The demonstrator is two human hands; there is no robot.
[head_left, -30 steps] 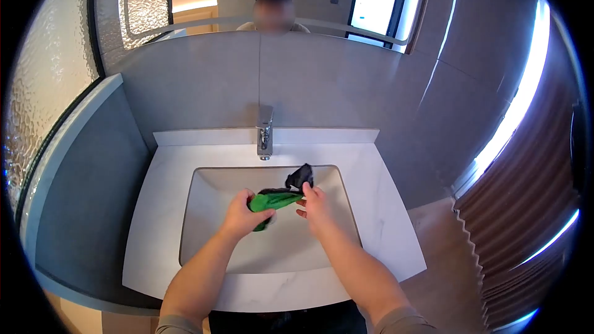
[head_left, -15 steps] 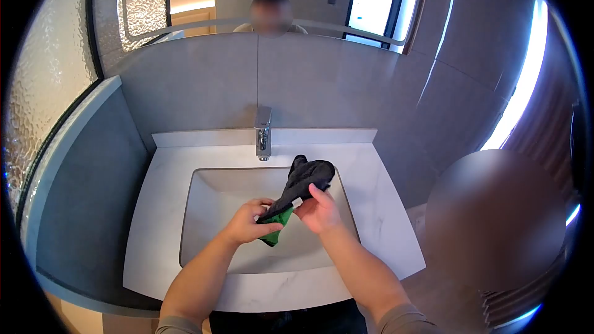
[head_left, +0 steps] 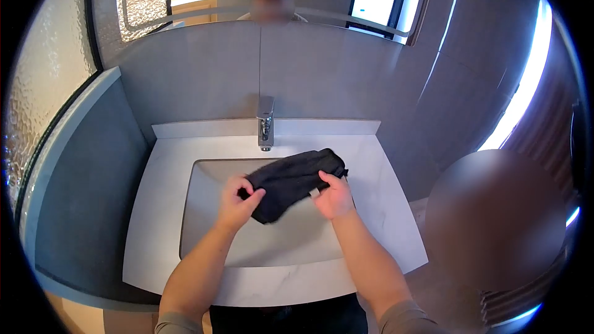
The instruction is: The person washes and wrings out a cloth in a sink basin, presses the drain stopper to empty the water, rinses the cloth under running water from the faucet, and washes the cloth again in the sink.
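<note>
My only view is head-worn, looking forward and steeply down at close range over the sink [head_left: 204, 235], faucet [head_left: 265, 122] and mirror [head_left: 297, 0] ahead.

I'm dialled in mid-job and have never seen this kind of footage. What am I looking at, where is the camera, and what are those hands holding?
There is no machine here: these are a person's two bare hands. The single picture comes from a camera worn on that person's head, looking forward and down, which is why the edges curve. The arms reach in from the bottom. Below them is a pale marble-look counter with a rectangular sink set into it, and a chrome tap at the back. A mirror hangs above. The left hand and the right hand each grip one end of a dark cloth, held stretched above the basin. The blurred shape at the right cannot be made out.
</note>
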